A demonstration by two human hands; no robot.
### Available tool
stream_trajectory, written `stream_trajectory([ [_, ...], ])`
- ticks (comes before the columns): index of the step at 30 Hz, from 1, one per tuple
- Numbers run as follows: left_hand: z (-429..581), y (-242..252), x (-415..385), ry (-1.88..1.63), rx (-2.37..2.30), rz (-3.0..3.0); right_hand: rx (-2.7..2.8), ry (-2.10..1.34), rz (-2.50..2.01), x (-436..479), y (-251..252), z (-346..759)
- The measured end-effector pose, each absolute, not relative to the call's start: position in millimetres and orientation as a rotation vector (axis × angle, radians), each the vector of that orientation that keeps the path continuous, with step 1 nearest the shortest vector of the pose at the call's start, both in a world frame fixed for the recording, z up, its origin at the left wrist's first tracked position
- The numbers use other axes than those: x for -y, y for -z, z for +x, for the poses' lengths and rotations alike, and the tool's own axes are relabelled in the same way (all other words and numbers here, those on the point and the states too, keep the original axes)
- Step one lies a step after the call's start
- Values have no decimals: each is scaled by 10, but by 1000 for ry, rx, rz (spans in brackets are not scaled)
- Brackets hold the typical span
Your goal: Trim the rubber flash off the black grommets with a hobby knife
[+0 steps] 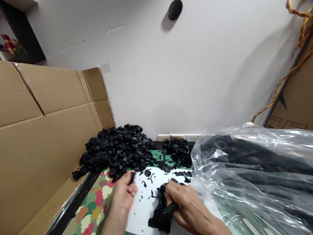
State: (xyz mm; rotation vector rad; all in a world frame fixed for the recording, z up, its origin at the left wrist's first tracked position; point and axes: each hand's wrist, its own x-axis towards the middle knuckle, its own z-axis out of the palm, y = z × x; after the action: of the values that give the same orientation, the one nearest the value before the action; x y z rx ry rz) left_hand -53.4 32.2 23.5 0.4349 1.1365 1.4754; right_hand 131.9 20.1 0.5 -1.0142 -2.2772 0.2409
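Note:
My left hand point(125, 191) is closed, pinching a small black ribbed rubber part point(132, 177) between thumb and fingers, beside the large heap. My right hand point(184, 200) is wrapped round a dark rod-like thing point(171, 208); whether it is a tool handle or a rubber part I cannot tell. Under and beside that hand lies a clump of black rubber scraps point(158, 220) on the white board point(139, 212). Smaller black shreds point(144, 183) are scattered between the two hands. Behind my left hand rises a large heap of black ribbed rubber parts point(119, 147).
A smaller black pile point(179, 150) sits by the wall sockets point(192, 138). On the right is a clear plastic bag point(244, 169) with black parts inside. A cardboard panel point(53, 130) stands at the left. Patterned paper point(94, 209) lies beside the board. Twisted wires point(288, 75) hang at the right.

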Motion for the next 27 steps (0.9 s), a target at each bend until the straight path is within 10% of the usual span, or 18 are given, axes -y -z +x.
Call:
stream_trajectory([
  [19, -420, -205, -58, -1466, -694, 314, 1621, -789, -1280, -248, 3, 1329],
  [27, -462, -159, -11, -1364, -576, 350, 2259, -988, -1156, -67, -233, 1355],
])
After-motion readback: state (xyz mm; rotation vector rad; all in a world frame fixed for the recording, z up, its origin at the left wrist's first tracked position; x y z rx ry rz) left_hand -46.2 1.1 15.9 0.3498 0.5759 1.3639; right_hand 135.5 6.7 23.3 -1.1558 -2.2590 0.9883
